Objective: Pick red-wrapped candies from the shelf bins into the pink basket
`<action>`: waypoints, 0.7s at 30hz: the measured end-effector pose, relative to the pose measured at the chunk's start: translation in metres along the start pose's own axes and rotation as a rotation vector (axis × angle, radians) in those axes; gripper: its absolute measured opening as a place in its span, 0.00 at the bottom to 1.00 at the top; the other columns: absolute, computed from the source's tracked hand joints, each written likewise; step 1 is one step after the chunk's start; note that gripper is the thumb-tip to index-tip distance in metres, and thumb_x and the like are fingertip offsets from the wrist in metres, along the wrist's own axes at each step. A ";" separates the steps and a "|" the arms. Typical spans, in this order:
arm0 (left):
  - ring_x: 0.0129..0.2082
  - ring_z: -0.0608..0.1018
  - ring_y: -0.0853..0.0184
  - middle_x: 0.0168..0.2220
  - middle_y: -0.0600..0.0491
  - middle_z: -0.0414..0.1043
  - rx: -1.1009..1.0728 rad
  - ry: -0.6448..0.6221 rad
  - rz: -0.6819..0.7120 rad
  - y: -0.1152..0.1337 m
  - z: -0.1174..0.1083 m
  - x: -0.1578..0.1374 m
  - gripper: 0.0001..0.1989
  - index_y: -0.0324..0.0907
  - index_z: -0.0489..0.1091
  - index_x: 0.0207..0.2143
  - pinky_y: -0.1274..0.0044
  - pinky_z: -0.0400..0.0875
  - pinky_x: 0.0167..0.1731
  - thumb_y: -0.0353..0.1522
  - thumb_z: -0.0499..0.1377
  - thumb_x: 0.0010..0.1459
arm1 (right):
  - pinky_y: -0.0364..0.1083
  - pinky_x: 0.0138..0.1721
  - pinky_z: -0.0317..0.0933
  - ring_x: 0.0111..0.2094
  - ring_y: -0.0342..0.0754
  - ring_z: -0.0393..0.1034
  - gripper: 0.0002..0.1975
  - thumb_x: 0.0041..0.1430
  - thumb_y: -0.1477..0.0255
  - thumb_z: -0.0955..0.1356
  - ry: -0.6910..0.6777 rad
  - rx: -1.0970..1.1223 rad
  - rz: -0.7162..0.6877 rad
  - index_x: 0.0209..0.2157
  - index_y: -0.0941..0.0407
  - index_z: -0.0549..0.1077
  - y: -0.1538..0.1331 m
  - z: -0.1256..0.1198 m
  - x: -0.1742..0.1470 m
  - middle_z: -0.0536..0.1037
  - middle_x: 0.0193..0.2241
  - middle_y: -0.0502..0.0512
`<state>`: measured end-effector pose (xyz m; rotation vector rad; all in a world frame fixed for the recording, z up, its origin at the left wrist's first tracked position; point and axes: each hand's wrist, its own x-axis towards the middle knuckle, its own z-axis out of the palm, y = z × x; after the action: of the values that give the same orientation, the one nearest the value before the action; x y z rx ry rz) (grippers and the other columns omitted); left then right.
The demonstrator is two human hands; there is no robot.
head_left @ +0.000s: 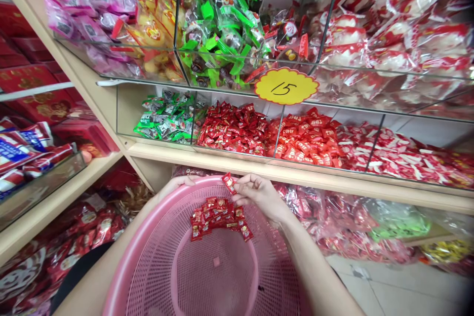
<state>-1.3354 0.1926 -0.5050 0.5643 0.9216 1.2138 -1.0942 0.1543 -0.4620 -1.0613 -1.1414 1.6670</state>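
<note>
A pink plastic basket (122, 261) with mesh walls is tilted toward the shelves in front of me. My left hand (179, 183) grips its far rim on the left, with most of the fingers hidden behind the rim. Between the thumb and fingers of my right hand (257, 195) is one small red wrapped candy (228, 182), held over the basket's far edge. Several more red wrapped candies (218, 216) lie in a pile inside the basket, just below my right hand.
Straight ahead, a clear-walled shelf bin holds dark red candies (233, 128), beside brighter red packets (307, 136) and green packets (166, 116). A yellow price tag (287, 86) marked 15 hangs above. Wooden shelf edges (333, 180) run close behind the basket. Bagged sweets (340, 222) fill the lower level.
</note>
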 end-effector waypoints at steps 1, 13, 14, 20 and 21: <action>0.38 0.71 0.65 0.41 0.49 0.66 0.006 0.000 -0.023 0.001 -0.001 0.001 0.16 0.35 0.64 0.44 0.72 0.69 0.36 0.36 0.52 0.57 | 0.38 0.24 0.65 0.22 0.40 0.71 0.16 0.39 0.66 0.73 -0.019 -0.052 0.000 0.26 0.59 0.66 0.003 -0.001 0.001 0.73 0.19 0.47; 0.38 0.71 0.66 0.41 0.50 0.66 0.016 0.011 -0.107 0.003 -0.007 0.005 0.15 0.35 0.64 0.44 0.72 0.70 0.35 0.35 0.53 0.57 | 0.42 0.25 0.67 0.23 0.43 0.73 0.09 0.45 0.75 0.66 -0.150 -0.226 0.140 0.27 0.56 0.59 0.019 -0.002 -0.003 0.66 0.19 0.41; 0.38 0.71 0.66 0.41 0.50 0.66 0.016 0.007 -0.110 0.003 -0.008 0.005 0.15 0.35 0.64 0.44 0.72 0.70 0.35 0.35 0.53 0.57 | 0.41 0.25 0.66 0.23 0.43 0.73 0.07 0.45 0.76 0.65 -0.148 -0.267 0.150 0.26 0.56 0.59 0.020 -0.002 -0.003 0.65 0.19 0.41; 0.38 0.72 0.66 0.41 0.50 0.66 0.018 -0.020 -0.113 0.002 -0.009 0.004 0.15 0.35 0.65 0.44 0.72 0.70 0.36 0.35 0.53 0.57 | 0.39 0.20 0.62 0.20 0.43 0.70 0.09 0.42 0.85 0.60 -0.017 -0.447 0.158 0.23 0.57 0.61 0.026 -0.007 0.003 0.65 0.14 0.42; 0.38 0.72 0.66 0.41 0.50 0.66 0.019 -0.022 -0.110 0.001 -0.009 0.004 0.15 0.35 0.64 0.44 0.72 0.70 0.36 0.35 0.53 0.57 | 0.39 0.19 0.62 0.19 0.43 0.70 0.09 0.41 0.85 0.60 -0.019 -0.448 0.168 0.23 0.57 0.61 0.027 -0.008 0.004 0.65 0.14 0.42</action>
<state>-1.3431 0.1964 -0.5098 0.5343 0.9340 1.0988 -1.0925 0.1534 -0.4906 -1.4547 -1.5172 1.5855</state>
